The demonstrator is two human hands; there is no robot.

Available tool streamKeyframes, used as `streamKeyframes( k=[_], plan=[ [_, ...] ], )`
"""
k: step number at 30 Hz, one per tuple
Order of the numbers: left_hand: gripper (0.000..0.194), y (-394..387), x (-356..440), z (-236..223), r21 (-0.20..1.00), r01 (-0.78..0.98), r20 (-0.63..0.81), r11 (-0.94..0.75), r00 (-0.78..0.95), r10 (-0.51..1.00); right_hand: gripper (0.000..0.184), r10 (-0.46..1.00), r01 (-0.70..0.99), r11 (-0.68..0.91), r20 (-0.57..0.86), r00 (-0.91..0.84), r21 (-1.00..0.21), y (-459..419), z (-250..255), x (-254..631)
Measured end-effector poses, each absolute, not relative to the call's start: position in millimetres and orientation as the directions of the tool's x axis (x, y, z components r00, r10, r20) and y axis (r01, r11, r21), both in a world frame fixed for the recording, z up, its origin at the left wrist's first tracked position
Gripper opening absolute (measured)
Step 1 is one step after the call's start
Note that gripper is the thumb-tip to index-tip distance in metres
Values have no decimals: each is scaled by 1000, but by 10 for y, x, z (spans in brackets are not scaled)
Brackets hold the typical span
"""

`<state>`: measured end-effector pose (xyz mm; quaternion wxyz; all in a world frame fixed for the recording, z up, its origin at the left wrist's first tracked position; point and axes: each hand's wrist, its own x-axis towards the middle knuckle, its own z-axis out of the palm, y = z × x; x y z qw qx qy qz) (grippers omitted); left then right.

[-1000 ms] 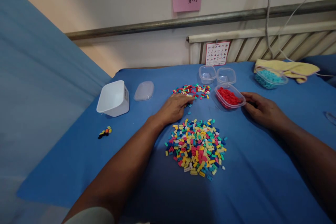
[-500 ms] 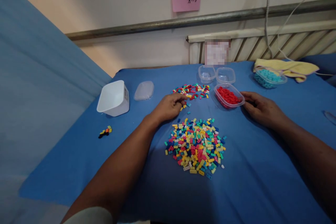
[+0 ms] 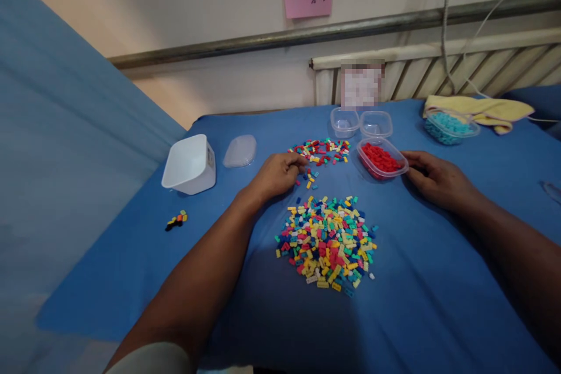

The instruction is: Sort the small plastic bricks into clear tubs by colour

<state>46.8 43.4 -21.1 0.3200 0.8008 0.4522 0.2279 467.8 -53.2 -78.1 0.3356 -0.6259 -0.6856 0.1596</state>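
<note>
A big pile of small mixed-colour bricks (image 3: 328, 241) lies on the blue cloth in front of me. A smaller scatter of bricks (image 3: 322, 151) lies further back. My left hand (image 3: 277, 175) rests knuckles up between the two, fingers curled, fingertips beside a few loose bricks (image 3: 310, 177). Whether it holds one is hidden. My right hand (image 3: 433, 178) lies on the cloth, fingers loosely bent, touching the right side of a clear tub of red bricks (image 3: 382, 159).
Two empty clear tubs (image 3: 362, 123) stand behind the red one. A tub of light-blue bricks (image 3: 450, 128) sits by a yellow cloth (image 3: 482, 109) at back right. At left are a white bowl (image 3: 190, 163), a clear lid (image 3: 241, 151) and a tiny brick cluster (image 3: 176, 220).
My left hand has drawn back toward me from the small scatter and curled its fingers, leaving a few loose bricks in front of it. The right hand has stayed by the red tub.
</note>
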Motion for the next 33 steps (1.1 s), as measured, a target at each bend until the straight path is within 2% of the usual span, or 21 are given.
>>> streamKeyframes(
  k=[5, 10, 13, 17, 22, 27, 33],
  plan=[
    [46, 574, 326, -175, 816, 524, 33, -243, 377, 926, 50, 969, 767, 151, 249, 11, -624, -528, -767, 4683],
    [46, 492, 364, -84, 892, 444, -189, -82, 533, 825, 49, 968, 755, 159, 249, 6, -636, -528, -792, 4693],
    [45, 439, 438, -49, 912, 389, -120, -128, 554, 824, 49, 966, 762, 159, 257, 11, -628, -528, -793, 4691],
    [38, 416, 501, -75, 840, 453, -3, -298, 554, 833, 48, 968, 742, 166, 252, 5, -650, -525, -785, 4681],
    [48, 370, 553, -134, 642, 552, 42, -533, 668, 743, 46, 963, 754, 174, 271, 5, -634, -526, -780, 4684],
    [49, 393, 558, -155, 496, 626, 74, -602, 661, 747, 47, 960, 753, 185, 280, -1, -632, -514, -803, 4698],
    [54, 378, 595, -167, 444, 566, 92, -694, 742, 664, 47, 956, 742, 208, 294, -16, -637, -508, -828, 4709]
  ],
)
